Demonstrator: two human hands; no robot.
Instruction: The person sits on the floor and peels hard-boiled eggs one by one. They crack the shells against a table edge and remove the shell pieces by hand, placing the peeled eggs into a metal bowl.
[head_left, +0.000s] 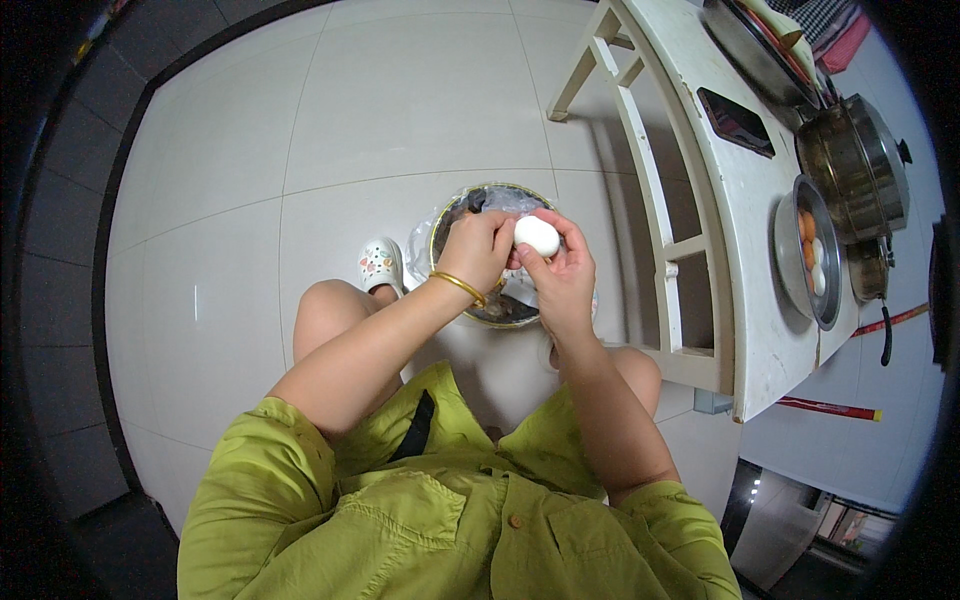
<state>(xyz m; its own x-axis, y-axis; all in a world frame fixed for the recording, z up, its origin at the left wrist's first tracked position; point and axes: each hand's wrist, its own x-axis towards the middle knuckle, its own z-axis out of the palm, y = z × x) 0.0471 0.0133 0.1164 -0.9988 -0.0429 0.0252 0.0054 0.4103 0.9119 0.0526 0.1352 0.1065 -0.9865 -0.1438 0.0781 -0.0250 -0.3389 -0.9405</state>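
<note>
A smooth white egg (536, 237), which looks peeled, is held between the thumb and fingers of my right hand (568, 270). My left hand (474, 246), with a gold bangle (459, 288) at the wrist, has its fingers curled and its fingertips against the egg's left side. Whether those fingertips pinch a piece of shell is hidden. Directly below both hands is a round waste bin (448, 202) with a yellow-edged rim and a clear plastic liner (420, 244). Dark and brownish refuse and a white scrap show inside it.
On the right, a white wooden table (739, 217) bears a metal bowl (786, 255) with brown eggs (808, 225) and white eggs (819, 267). Near it are a smartphone (736, 122), a lidded steel pot (847, 165), a small saucepan (868, 271) and a large basin (754, 56). A white clog (380, 264) stands left of the bin.
</note>
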